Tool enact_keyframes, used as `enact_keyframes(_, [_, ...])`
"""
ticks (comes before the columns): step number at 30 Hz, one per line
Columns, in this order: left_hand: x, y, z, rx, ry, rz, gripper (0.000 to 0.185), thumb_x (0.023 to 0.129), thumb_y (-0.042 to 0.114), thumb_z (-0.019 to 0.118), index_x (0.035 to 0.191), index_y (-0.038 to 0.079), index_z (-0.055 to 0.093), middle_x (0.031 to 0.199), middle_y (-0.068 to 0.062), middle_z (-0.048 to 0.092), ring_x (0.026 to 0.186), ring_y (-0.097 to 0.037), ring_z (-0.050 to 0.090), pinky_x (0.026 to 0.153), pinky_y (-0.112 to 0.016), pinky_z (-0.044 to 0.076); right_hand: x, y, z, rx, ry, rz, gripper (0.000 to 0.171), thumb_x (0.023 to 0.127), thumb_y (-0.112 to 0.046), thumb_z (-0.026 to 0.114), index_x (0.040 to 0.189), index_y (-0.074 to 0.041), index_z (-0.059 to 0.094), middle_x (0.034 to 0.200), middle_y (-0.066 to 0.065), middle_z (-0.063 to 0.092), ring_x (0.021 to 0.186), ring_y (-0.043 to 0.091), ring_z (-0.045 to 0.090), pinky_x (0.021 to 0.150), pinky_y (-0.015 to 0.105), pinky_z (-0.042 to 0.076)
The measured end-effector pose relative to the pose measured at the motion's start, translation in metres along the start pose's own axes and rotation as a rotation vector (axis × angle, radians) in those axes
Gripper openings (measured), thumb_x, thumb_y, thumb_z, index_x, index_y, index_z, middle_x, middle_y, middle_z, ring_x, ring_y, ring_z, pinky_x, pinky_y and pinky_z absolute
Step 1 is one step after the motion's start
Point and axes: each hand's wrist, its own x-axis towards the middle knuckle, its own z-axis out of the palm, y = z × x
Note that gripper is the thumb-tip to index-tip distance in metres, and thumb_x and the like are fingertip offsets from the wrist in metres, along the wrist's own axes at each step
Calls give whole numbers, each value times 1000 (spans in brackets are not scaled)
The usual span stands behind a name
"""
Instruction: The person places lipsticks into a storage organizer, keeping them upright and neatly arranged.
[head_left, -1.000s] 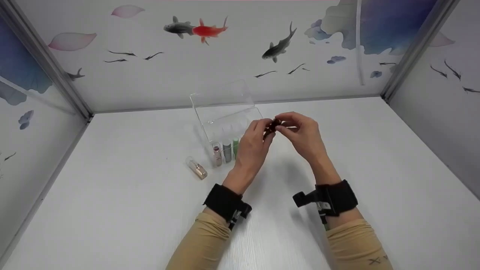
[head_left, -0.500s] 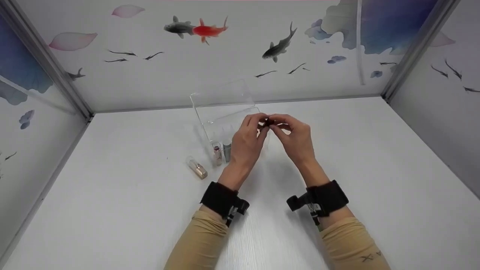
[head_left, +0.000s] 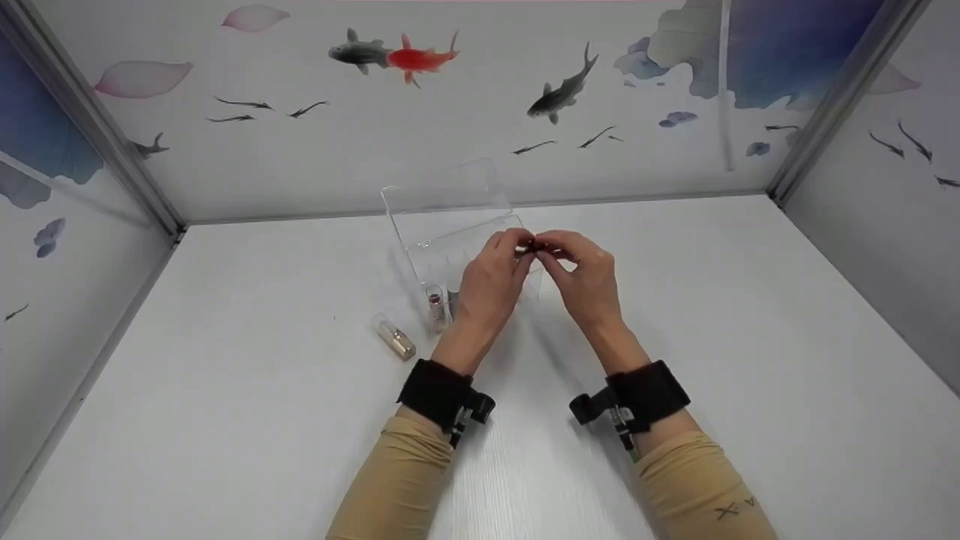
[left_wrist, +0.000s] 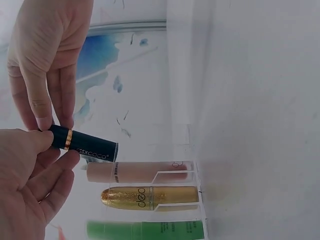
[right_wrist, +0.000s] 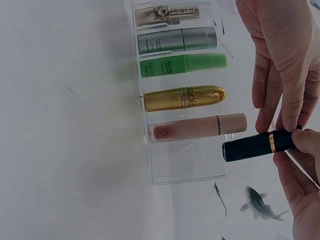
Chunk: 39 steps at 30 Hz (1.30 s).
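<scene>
A dark lipstick tube [right_wrist: 250, 146] with a gold band is held between both hands, over the right part of a clear display box [right_wrist: 189, 180]. My left hand [head_left: 491, 277] pinches the tube's upper end between thumb and fingers. From the other side, my right hand [head_left: 586, 281] pinches that same end with its thumb and fingertips. In the right wrist view, the tube's lower end overlaps the box's edge beside a vacant slot. A pink lip gloss tube [right_wrist: 200, 128] and a gold lipstick [right_wrist: 185, 98] stand in the neighbouring slots.
A green tube [right_wrist: 182, 65], a silver-grey tube [right_wrist: 177, 41] and a clear-capped lipstick [right_wrist: 167, 14] fill the box's other slots. Another clear-capped lipstick [head_left: 394, 337] lies on the white table left of the box. A patterned wall [head_left: 465, 135] rises behind.
Both hands have moved left with the dark tube, bringing it over the box. The right hand has come closer to the left. Their hold on the tube continues.
</scene>
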Motion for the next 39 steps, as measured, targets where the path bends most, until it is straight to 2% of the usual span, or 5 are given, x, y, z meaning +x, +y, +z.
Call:
enact_keyframes(7, [0, -3, 2, 33, -36, 22, 23, 99, 20, 63, 120, 10, 61, 113, -7, 71, 99, -17, 73, 80, -28, 60, 1, 3, 2, -52, -14, 33, 18, 89, -6, 72, 107, -4, 74, 105, 11, 75, 94, 22, 72, 83, 35, 60])
enact_keyframes(14, [0, -8, 5, 79, -6, 65, 21, 97, 19, 67, 116, 12, 63, 106, -5, 75, 88, -19, 73, 76, -30, 58, 1, 6, 5, -78, -29, 53, 16, 90, -5, 71, 106, -3, 75, 104, 13, 76, 93, 24, 73, 82, 35, 60])
enact_keyframes(25, [0, -9, 10, 189, -9, 86, 22, 96, 19, 68, 117, 14, 64, 107, -2, 75, 101, -16, 71, 90, -35, 57, -4, 12, 12, -95, 16, 87, 16, 89, -3, 72, 106, -1, 73, 103, 13, 76, 93, 23, 74, 82, 34, 60])
enact_keyframes(32, [-1, -8, 8, 181, -62, 93, 26, 95, 16, 69, 121, 13, 64, 114, -2, 73, 113, -16, 67, 99, -36, 53, -4, 13, 13, -95, 36, 64, 13, 90, 0, 71, 102, -1, 75, 101, 14, 76, 92, 25, 74, 81, 36, 60])
enact_keyframes(39, [-3, -9, 12, 216, -58, 102, 25, 96, 17, 67, 120, 12, 65, 115, -1, 74, 115, -16, 66, 101, -37, 51, -6, 16, 16, -105, 21, 63, 12, 89, 2, 71, 100, -1, 74, 99, 14, 76, 89, 25, 73, 81, 37, 60])
